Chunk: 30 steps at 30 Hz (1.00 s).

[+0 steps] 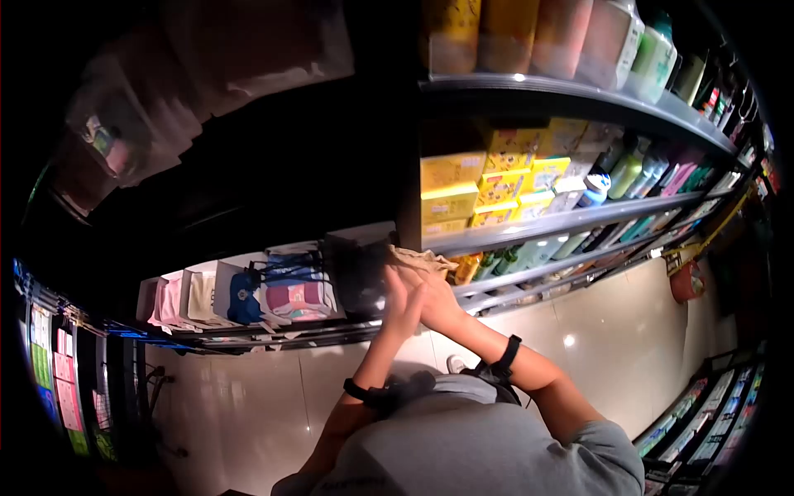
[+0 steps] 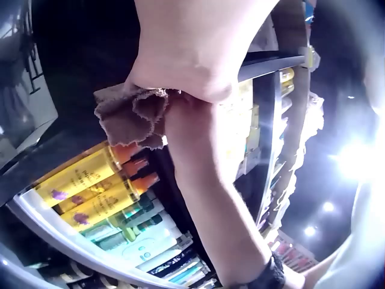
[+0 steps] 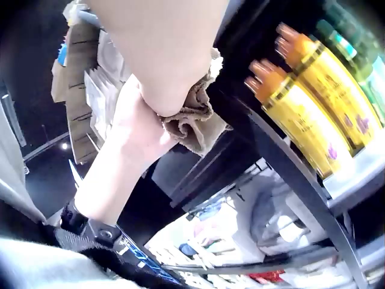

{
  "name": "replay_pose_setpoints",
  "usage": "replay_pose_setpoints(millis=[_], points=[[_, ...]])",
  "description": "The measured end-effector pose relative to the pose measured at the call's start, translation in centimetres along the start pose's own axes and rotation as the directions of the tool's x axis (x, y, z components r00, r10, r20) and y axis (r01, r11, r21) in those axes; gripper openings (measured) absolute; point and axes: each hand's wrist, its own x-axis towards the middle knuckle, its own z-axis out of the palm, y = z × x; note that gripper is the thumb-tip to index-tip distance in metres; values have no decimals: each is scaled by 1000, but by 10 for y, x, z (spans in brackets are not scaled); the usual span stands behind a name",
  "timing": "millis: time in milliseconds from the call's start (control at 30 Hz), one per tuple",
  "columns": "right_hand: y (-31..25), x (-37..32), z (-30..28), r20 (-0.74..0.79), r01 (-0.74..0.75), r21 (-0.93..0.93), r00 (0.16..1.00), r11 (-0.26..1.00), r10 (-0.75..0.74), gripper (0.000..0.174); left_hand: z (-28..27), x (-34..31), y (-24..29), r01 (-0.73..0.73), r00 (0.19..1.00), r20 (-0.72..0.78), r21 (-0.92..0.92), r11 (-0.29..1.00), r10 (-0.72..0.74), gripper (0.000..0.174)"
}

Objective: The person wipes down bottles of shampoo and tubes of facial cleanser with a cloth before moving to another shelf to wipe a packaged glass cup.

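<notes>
A crumpled brown cloth [image 1: 423,259] with frayed edges is bunched up in both hands, which are pressed together in front of the shelves. My left hand [image 1: 403,299] and my right hand [image 1: 440,302] both grip it, with the cloth sticking out past the fingers. Folds of the cloth [image 2: 129,117] hang below the left hand [image 2: 186,51] in the left wrist view. From the right wrist, the rolled cloth [image 3: 201,123] shows under the right hand [image 3: 165,60], close against the left hand [image 3: 135,117]. Most fingertips are hidden.
Yellow boxes [image 1: 500,186] and bottles fill the shelves on the right. Yellow bottles with orange caps [image 3: 307,114] stand near the hands. Paper bags with folded goods [image 1: 240,289] line a low shelf on the left. A tiled floor [image 1: 240,388] lies below.
</notes>
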Motion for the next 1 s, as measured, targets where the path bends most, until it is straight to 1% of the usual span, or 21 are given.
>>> replay_pose_setpoints(millis=[33,100,133,167,233,267,300,333,367,433,467,500,567,600,633,700,733,767,900,967,1000], points=[[1,-8,8,58,-23,-25,998,999,24,45,1,-4,-11,-25,1000,-8,81,996,26,77],[5,-17,16,-27,37,-42,999,998,-38,45,3,-9,-23,-54,998,-8,138,989,56,84],[1,-17,15,-4,3,-39,1000,999,-4,45,4,-10,-30,-37,999,-26,171,985,42,87],[0,-17,15,-7,-2,-28,1000,1000,1,45,6,-10,-34,-37,999,-29,100,994,40,87],[3,-19,13,52,-6,-55,999,998,9,45,9,-13,-42,-36,998,-50,135,990,43,79],[6,-22,13,60,24,-69,998,997,-20,45,9,-14,-47,-56,997,-50,24,998,57,79],[6,-25,15,135,-26,-62,990,998,35,45,11,-14,-49,-74,996,-54,-90,993,69,78],[6,-25,11,115,-7,-113,993,994,20,46,14,-16,-36,-55,996,-77,-222,973,39,77],[5,-23,7,91,10,-165,996,986,5,46,15,-14,-22,-124,990,-93,-210,970,107,80],[-2,-7,-10,-92,-24,-175,996,984,8,48,10,2,15,-337,939,-118,-119,934,324,86],[-3,4,-22,-119,-9,-166,993,986,-11,48,1,7,21,-364,923,-100,83,928,371,87],[-1,13,-32,-145,8,-158,989,987,-31,48,1,14,39,-424,885,-152,130,896,440,79],[5,20,-35,-145,37,-157,988,987,-60,50,-9,27,36,-516,836,-120,155,842,535,72],[9,20,-35,-139,61,-180,986,982,-87,53,-15,30,36,-536,810,-103,268,800,577,68],[13,17,-35,-146,59,-174,986,983,-85,53,-23,32,26,-552,804,-78,273,788,590,66],[21,4,-31,-33,112,-206,992,972,-121,55,-30,28,18,-503,845,-54,255,826,532,63],[22,-4,-30,25,86,-191,996,978,-83,57,-27,26,18,-491,855,-94,175,854,511,60],[23,-11,-27,21,78,-183,997,980,-76,57,-27,19,14,-417,901,-60,163,894,431,59],[27,-23,-31,-44,18,-202,999,979,-27,59,-8,-4,12,-393,906,-60,248,885,419,58],[38,-26,-39,-73,-33,-202,997,979,19,59,0,-10,14,-497,856,150,504,706,495,54],[43,-30,-40,-121,-61,-221,992,973,35,58,10,-10,14,-539,834,213,508,672,508,53]])
